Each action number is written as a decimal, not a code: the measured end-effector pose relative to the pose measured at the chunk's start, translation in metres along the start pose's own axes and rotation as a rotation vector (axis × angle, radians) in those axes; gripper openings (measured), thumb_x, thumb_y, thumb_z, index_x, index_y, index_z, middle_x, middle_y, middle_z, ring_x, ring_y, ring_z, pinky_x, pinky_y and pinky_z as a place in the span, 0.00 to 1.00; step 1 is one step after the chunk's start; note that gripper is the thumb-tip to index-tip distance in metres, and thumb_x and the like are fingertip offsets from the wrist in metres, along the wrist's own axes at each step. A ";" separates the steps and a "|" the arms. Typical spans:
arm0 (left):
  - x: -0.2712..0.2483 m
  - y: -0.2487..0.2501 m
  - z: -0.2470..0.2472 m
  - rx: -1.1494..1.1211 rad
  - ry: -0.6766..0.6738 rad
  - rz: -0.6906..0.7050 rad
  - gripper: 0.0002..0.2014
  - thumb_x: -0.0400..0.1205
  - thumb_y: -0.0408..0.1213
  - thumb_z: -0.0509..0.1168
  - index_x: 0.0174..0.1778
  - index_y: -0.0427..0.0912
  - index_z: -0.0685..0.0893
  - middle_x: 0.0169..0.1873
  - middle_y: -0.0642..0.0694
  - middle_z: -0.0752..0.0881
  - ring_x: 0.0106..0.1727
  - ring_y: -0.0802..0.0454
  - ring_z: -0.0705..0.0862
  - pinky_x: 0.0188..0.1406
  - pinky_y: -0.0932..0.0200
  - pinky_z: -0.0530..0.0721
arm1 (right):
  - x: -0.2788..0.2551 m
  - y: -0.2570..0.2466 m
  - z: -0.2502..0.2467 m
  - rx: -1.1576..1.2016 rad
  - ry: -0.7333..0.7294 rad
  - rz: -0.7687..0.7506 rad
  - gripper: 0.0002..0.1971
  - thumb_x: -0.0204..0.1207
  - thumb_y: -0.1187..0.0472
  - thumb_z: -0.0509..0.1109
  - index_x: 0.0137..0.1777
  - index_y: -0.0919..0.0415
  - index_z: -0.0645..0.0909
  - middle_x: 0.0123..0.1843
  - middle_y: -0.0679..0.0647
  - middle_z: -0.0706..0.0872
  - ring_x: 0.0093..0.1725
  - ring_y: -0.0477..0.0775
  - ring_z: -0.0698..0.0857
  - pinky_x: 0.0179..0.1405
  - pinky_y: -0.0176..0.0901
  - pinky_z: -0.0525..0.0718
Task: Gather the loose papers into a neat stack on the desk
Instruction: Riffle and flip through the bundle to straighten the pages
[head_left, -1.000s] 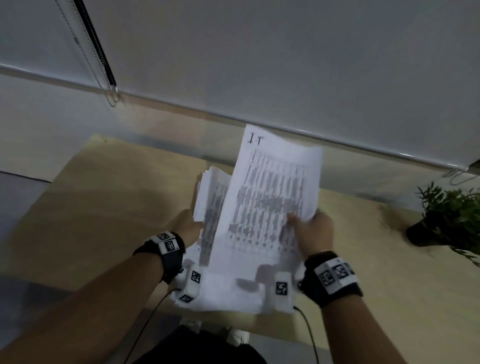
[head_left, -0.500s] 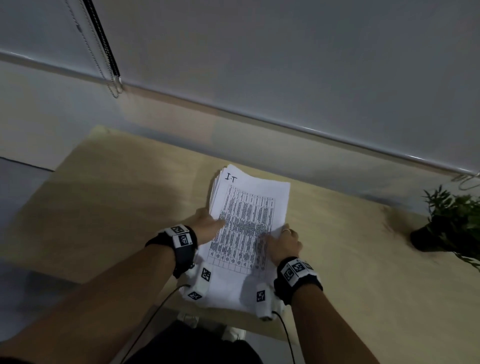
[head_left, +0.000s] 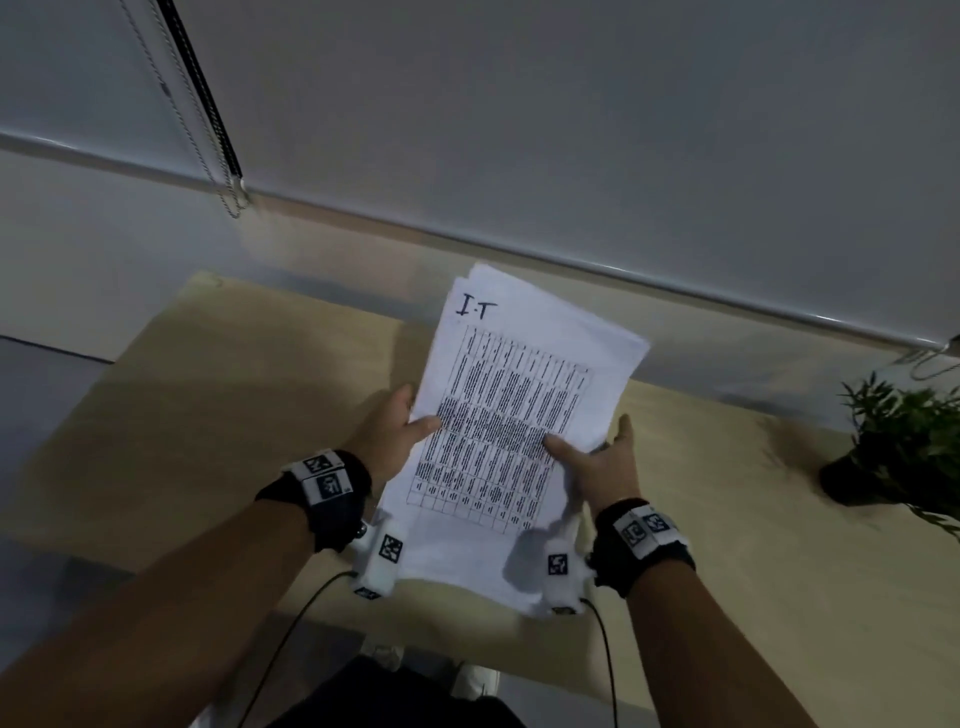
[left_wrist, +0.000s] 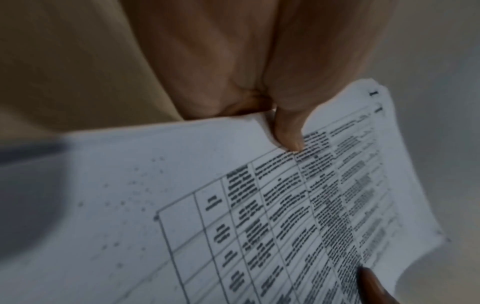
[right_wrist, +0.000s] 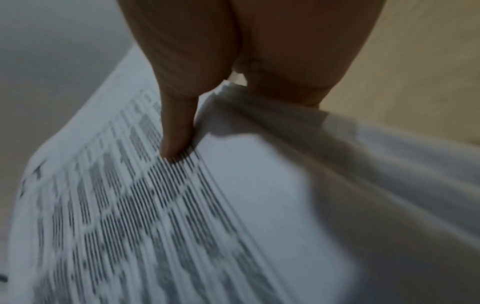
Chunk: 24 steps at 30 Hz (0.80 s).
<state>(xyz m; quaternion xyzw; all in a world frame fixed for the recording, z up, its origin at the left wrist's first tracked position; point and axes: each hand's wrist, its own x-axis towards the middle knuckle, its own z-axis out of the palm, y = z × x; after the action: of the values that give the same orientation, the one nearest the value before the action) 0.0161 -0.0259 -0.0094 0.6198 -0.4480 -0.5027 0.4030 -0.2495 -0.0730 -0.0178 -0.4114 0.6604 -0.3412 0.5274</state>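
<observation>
At centre-left of the head view, the left hand (head_left: 387, 431) pinches the paper stack (head_left: 511, 415), thumb on top. The white sheets, the top one printed with a table and hand-marked "I·T", are held at frame centre above the pale wooden desk (head_left: 208, 415). The right hand (head_left: 602, 467) grips their right edge, where the right wrist view alone shows fanned, uneven edges (right_wrist: 363, 164). At far right stands a dark pot holding a leafy plant (head_left: 904, 447).

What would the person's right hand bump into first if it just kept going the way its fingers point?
Probably the grey wall behind the pale wooden desk. The right hand, gripping the white printed paper stack, points up and away; nothing else shows ahead, though depth is unclear.
</observation>
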 end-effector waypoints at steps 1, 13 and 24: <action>-0.001 0.012 -0.005 -0.014 0.006 0.042 0.16 0.84 0.33 0.66 0.68 0.42 0.80 0.62 0.46 0.89 0.63 0.49 0.88 0.70 0.42 0.81 | -0.004 -0.016 -0.005 0.019 0.012 -0.066 0.46 0.61 0.61 0.87 0.79 0.60 0.68 0.60 0.50 0.88 0.57 0.55 0.88 0.59 0.56 0.85; -0.031 0.047 -0.003 0.095 0.077 0.297 0.25 0.81 0.47 0.62 0.72 0.45 0.62 0.64 0.53 0.81 0.60 0.74 0.81 0.73 0.43 0.78 | -0.066 -0.081 -0.003 0.060 0.126 -0.571 0.14 0.65 0.66 0.84 0.50 0.66 0.88 0.43 0.45 0.91 0.39 0.35 0.90 0.38 0.34 0.86; -0.031 0.126 0.008 -0.075 0.414 0.648 0.18 0.85 0.42 0.62 0.71 0.52 0.73 0.60 0.40 0.82 0.58 0.57 0.82 0.58 0.68 0.80 | -0.088 -0.124 0.005 0.281 0.224 -0.724 0.16 0.75 0.67 0.76 0.61 0.68 0.80 0.46 0.51 0.88 0.43 0.36 0.88 0.44 0.30 0.84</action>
<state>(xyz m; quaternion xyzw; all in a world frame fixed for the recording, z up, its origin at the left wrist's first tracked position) -0.0139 -0.0309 0.1174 0.5193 -0.5112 -0.2292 0.6454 -0.2123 -0.0466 0.1275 -0.5015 0.4731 -0.6347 0.3490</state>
